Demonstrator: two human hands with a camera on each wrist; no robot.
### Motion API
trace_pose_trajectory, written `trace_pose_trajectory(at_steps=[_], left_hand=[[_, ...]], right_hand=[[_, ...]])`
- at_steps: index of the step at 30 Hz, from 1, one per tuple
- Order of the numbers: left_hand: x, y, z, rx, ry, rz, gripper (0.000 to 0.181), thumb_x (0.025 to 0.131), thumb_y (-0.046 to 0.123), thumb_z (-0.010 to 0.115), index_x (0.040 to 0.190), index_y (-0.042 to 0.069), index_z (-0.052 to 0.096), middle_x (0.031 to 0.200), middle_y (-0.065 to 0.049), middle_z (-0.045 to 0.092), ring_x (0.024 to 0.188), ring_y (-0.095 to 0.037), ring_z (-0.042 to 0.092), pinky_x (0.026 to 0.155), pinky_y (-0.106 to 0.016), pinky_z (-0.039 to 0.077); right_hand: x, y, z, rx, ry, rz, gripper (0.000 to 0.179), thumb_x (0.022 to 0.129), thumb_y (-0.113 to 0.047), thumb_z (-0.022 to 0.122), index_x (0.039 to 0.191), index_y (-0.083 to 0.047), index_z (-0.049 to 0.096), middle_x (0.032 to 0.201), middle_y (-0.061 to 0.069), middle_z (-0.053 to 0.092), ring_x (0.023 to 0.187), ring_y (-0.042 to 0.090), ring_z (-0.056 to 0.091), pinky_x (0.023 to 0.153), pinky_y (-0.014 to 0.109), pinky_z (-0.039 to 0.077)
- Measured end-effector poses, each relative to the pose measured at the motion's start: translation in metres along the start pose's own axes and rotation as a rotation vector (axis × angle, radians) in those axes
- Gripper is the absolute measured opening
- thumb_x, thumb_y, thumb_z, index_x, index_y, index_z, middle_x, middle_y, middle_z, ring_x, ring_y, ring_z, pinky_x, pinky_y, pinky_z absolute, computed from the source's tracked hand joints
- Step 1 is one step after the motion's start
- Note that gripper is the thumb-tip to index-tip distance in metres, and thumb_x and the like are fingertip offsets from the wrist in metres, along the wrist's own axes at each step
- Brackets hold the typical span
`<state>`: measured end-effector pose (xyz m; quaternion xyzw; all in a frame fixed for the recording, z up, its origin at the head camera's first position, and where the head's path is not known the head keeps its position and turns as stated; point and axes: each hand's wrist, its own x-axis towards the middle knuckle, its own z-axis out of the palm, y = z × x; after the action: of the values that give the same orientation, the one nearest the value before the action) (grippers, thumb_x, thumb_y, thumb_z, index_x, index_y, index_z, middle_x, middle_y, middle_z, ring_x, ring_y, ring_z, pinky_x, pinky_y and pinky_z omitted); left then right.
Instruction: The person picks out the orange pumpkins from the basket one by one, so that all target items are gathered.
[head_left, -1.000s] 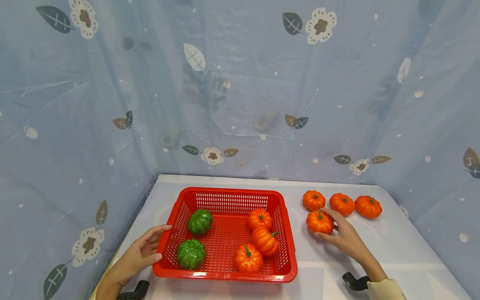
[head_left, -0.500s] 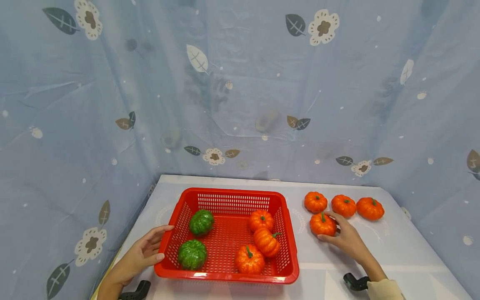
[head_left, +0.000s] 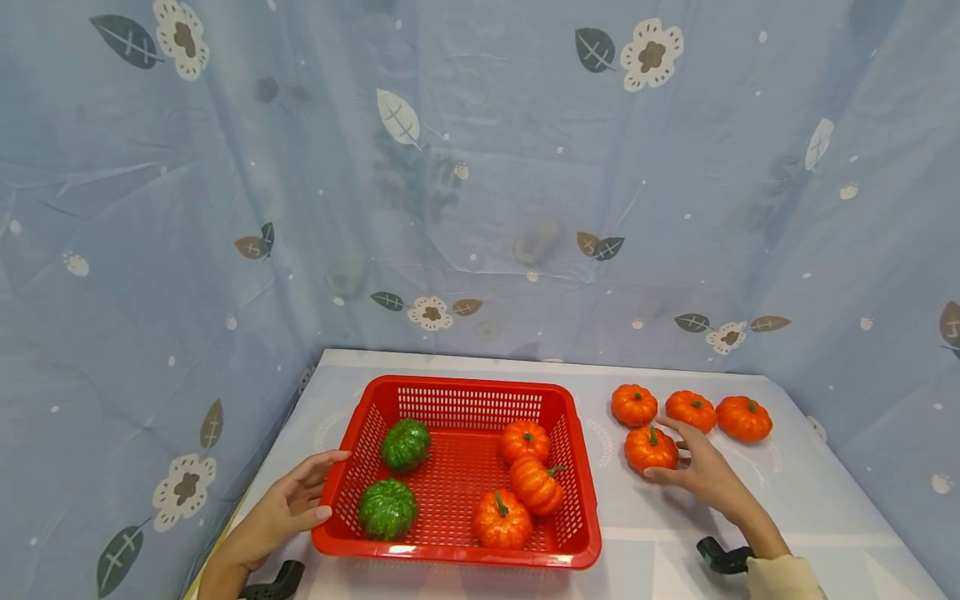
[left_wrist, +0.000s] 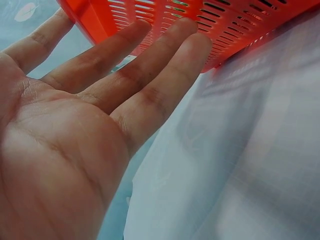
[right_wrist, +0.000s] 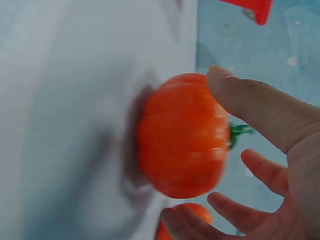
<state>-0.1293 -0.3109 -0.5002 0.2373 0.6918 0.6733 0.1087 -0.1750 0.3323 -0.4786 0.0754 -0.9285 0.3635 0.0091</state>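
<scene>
My right hand [head_left: 705, 471] is at the right side of an orange toy pumpkin [head_left: 649, 451] with a green stem, which sits on the table right of the red basket. In the right wrist view the thumb [right_wrist: 250, 95] overlaps the pumpkin's upper edge, and the other fingers spread loosely, not wrapped round it. My left hand [head_left: 281, 508] has its fingertips and thumb at the left wall of the red plastic basket [head_left: 480, 385]; its fingers extend loosely under the perforated side in the left wrist view. Inside lie green pumpkins [head_left: 387, 509] at left and orange pumpkins [head_left: 502, 521] at right.
Behind my right hand, a row of orange pumpkins stands on the table: one [head_left: 633, 405] at left, one [head_left: 691, 410] in the middle, one [head_left: 743, 418] at right. A blue patterned curtain [head_left: 480, 208] surrounds the white table [head_left: 622, 550].
The right hand has drawn slightly right, its fingers spreading wider from the pumpkin. That pumpkin has shifted slightly right. The left hand stays at the basket; the head view has shifted a little.
</scene>
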Motion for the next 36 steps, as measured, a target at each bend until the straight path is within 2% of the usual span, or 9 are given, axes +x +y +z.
trace_pose_trajectory(at_steps=[6, 12, 16, 20, 24, 30, 36], left_hand=[[0.000, -0.002, -0.001, 0.003, -0.008, 0.027, 0.063, 0.100, -0.008, 0.055, 0.158, 0.001, 0.031, 0.153, -0.029, 0.042, 0.128, -0.030, 0.060, 0.100, -0.035, 0.054], [0.000, -0.002, -0.001, 0.005, -0.006, 0.025, 0.063, 0.100, -0.008, 0.054, 0.158, 0.001, 0.031, 0.153, -0.027, 0.043, 0.128, -0.032, 0.060, 0.099, -0.035, 0.054], [0.000, 0.000, 0.000, 0.000, -0.010, 0.022, 0.063, 0.100, -0.007, 0.054, 0.158, 0.001, 0.031, 0.154, -0.027, 0.043, 0.128, -0.030, 0.060, 0.099, -0.035, 0.054], [0.000, 0.002, 0.000, -0.003, -0.007, 0.001, 0.063, 0.101, -0.006, 0.054, 0.159, 0.003, 0.031, 0.153, -0.028, 0.043, 0.128, -0.029, 0.060, 0.099, -0.035, 0.053], [0.000, 0.004, 0.002, -0.007, 0.001, -0.013, 0.063, 0.101, -0.006, 0.055, 0.159, 0.003, 0.032, 0.154, -0.028, 0.042, 0.128, -0.029, 0.060, 0.100, -0.035, 0.053], [0.000, 0.004, 0.002, -0.002, 0.002, -0.023, 0.063, 0.101, -0.005, 0.055, 0.158, 0.002, 0.031, 0.153, -0.033, 0.039, 0.128, -0.029, 0.060, 0.100, -0.035, 0.053], [0.000, 0.004, 0.003, 0.002, 0.018, -0.042, 0.063, 0.100, -0.005, 0.056, 0.158, 0.003, 0.032, 0.152, -0.035, 0.038, 0.128, -0.028, 0.060, 0.100, -0.035, 0.053]], right_hand=[[0.003, -0.017, -0.015, -0.035, 0.039, -0.104, 0.086, 0.083, -0.029, 0.088, 0.149, 0.004, 0.045, 0.148, 0.030, 0.044, 0.130, 0.051, 0.047, 0.096, 0.064, 0.050], [0.008, -0.042, -0.023, -0.086, 0.055, -0.155, 0.082, 0.084, -0.033, 0.088, 0.148, -0.002, 0.048, 0.147, 0.026, 0.047, 0.132, 0.049, 0.045, 0.100, 0.070, 0.043], [0.012, -0.057, -0.023, -0.093, 0.049, -0.172, 0.080, 0.085, -0.038, 0.086, 0.149, -0.007, 0.049, 0.148, 0.023, 0.049, 0.131, 0.047, 0.048, 0.099, 0.069, 0.045], [0.017, -0.072, -0.018, -0.064, 0.044, -0.214, 0.077, 0.087, -0.036, 0.085, 0.149, -0.008, 0.049, 0.148, 0.020, 0.051, 0.131, 0.045, 0.050, 0.098, 0.064, 0.049], [0.023, -0.088, -0.012, -0.076, 0.037, -0.263, 0.074, 0.087, -0.037, 0.084, 0.148, -0.009, 0.051, 0.146, 0.018, 0.053, 0.128, 0.044, 0.053, 0.095, 0.065, 0.051], [0.030, -0.115, 0.001, -0.082, -0.033, -0.311, 0.073, 0.086, -0.040, 0.084, 0.147, -0.015, 0.054, 0.147, 0.012, 0.055, 0.131, 0.038, 0.052, 0.100, 0.064, 0.048], [0.033, -0.140, 0.015, -0.034, -0.159, -0.347, 0.073, 0.083, -0.044, 0.085, 0.146, -0.022, 0.056, 0.147, 0.000, 0.054, 0.135, 0.030, 0.050, 0.105, 0.061, 0.045]])
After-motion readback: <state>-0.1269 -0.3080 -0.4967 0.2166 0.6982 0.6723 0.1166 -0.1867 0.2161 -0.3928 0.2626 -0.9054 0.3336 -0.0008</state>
